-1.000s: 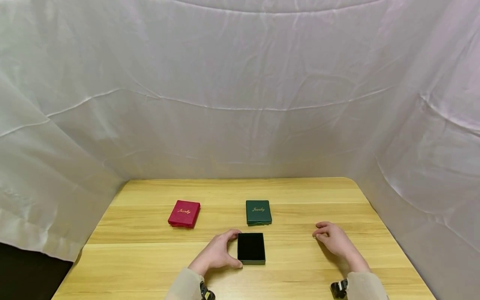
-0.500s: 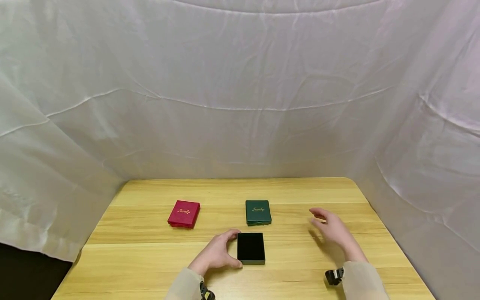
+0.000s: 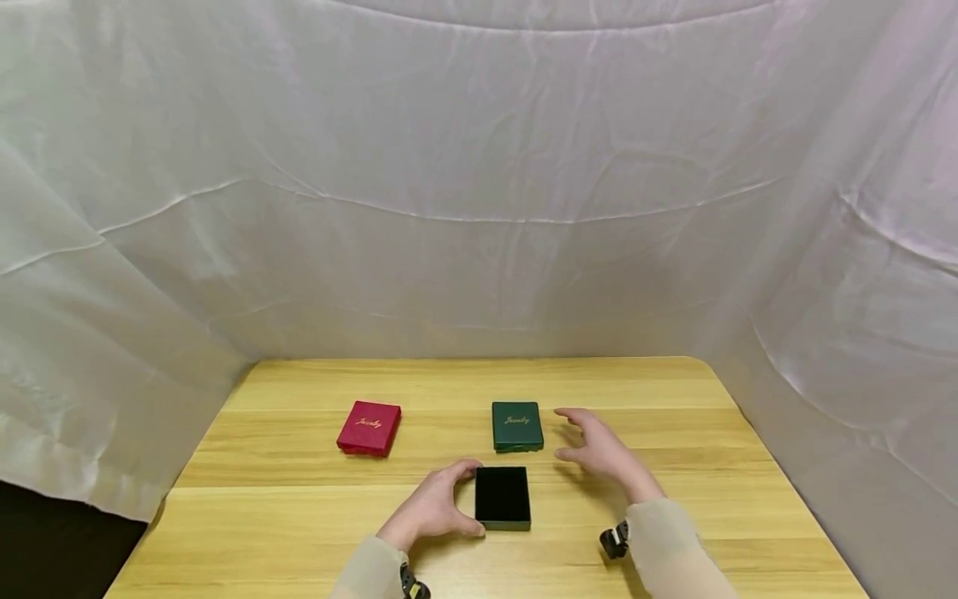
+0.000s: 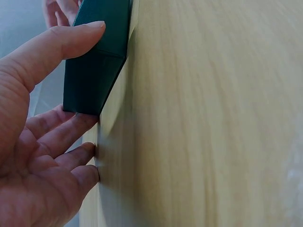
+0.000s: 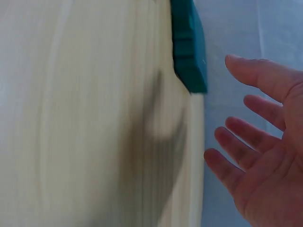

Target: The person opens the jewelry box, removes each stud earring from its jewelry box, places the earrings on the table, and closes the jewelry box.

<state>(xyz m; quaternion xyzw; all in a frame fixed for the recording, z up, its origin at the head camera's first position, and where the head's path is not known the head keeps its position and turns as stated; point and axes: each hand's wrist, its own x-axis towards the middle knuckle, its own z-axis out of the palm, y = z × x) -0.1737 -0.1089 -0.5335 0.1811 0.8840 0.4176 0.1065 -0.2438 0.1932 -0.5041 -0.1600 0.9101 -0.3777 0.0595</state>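
My left hand (image 3: pixel 437 503) holds a dark green jewelry box base (image 3: pixel 502 497) with a black inside, its thumb on the near side and a finger at the far left corner. The left wrist view shows that thumb lying against the green wall of the box base (image 4: pixel 90 85). Beyond it on the table is a green jewelry box (image 3: pixel 517 424) with gold "Jewelry" lettering. My right hand (image 3: pixel 602 449) is just to the right of this box, fingers spread and apart from it. In the right wrist view the green jewelry box (image 5: pixel 189 52) appears beyond the thumb.
A red jewelry box (image 3: pixel 369 428) with the same lettering sits on the wooden table (image 3: pixel 262 516) at the left. Pale cloth (image 3: pixel 479 249) hangs behind and at both sides of the table.
The right hand has moved left and a little farther from me, from the table's right side to beside the green jewelry box, its fingers spreading. The left hand stays on the box base.
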